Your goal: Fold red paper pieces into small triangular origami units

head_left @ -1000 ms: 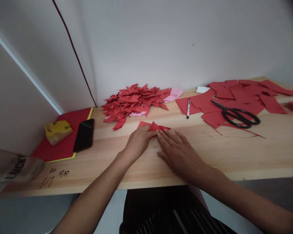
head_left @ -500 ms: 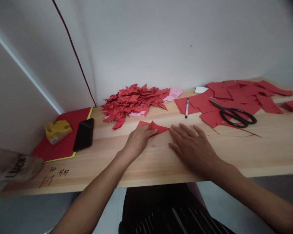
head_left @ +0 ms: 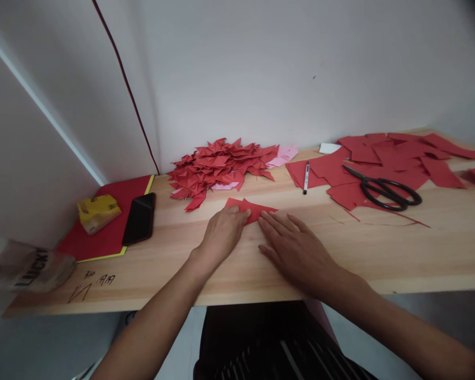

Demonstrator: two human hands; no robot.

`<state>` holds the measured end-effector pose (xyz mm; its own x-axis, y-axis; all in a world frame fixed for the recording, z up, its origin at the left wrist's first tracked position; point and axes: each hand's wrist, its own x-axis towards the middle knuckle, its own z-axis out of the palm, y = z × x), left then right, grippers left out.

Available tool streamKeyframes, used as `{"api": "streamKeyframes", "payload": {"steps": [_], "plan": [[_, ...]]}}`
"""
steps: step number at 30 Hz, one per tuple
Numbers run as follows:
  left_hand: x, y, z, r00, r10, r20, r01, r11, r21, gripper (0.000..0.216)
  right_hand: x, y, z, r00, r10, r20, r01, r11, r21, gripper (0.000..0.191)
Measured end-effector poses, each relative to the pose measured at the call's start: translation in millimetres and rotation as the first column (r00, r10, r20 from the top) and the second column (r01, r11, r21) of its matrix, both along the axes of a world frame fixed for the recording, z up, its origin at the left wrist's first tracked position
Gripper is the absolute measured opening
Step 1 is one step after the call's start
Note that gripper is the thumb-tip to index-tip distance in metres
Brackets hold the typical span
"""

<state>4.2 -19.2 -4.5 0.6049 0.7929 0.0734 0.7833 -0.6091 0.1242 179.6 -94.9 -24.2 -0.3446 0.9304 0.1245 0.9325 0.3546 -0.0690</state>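
Observation:
A folded sheet of red paper lies flat on the wooden table, its pointed end toward the right. My left hand covers its left part, fingers curled with thumb and fingertips pressing on the paper. My right hand lies palm down with fingers stretched out; its fingertips touch the lower right edge of the folded paper. Part of the sheet is hidden beneath both hands. Just beyond it is a heap of folded red paper pieces, with some pink paper beside it.
Black-handled scissors rest on loose red paper sheets at the right. A pen lies near them. On the left are a black phone, a yellow packet on a red folder, and a transparent cup marked LUCKY.
My right hand has slid left from the paper's tip onto its lower edge. The raised flap now lies flatter. My left hand stays on the paper; the view has shifted slightly.

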Motion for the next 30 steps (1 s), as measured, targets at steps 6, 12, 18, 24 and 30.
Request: {"api": "streamKeyframes", "payload": {"steps": [6,12,18,24,30], "plan": [[5.3,-15.8,15.6,0.984,0.077,-0.160,-0.056,0.989,0.135,0.026,-0.4,0.1,6.8,1.000,-0.008,-0.005,0.008,1.000,-0.023,0.051],[15.8,-35.4,9.8,0.991,-0.128,-0.023,0.130,0.988,0.084,0.049,-1.7,-0.3,7.1,1.000,0.002,-0.021,-0.003,1.000,-0.021,0.048],[11.6,-40.7,-9.3,0.991,-0.102,0.082,0.114,0.979,-0.169,0.071,2.6,-0.7,1.5,1.000,0.013,-0.022,-0.013,1.000,0.007,0.052],[-4.9,-44.4,-10.3,0.997,-0.075,0.006,0.075,0.990,-0.123,0.072,-1.3,-1.5,3.1,1.000,-0.010,-0.013,0.010,0.999,0.046,0.047],[-27.6,-54.9,-6.7,0.998,-0.035,-0.055,0.030,0.995,-0.090,0.067,-4.6,-2.7,0.8,0.999,-0.032,-0.004,0.032,0.999,0.042,0.049]]}}
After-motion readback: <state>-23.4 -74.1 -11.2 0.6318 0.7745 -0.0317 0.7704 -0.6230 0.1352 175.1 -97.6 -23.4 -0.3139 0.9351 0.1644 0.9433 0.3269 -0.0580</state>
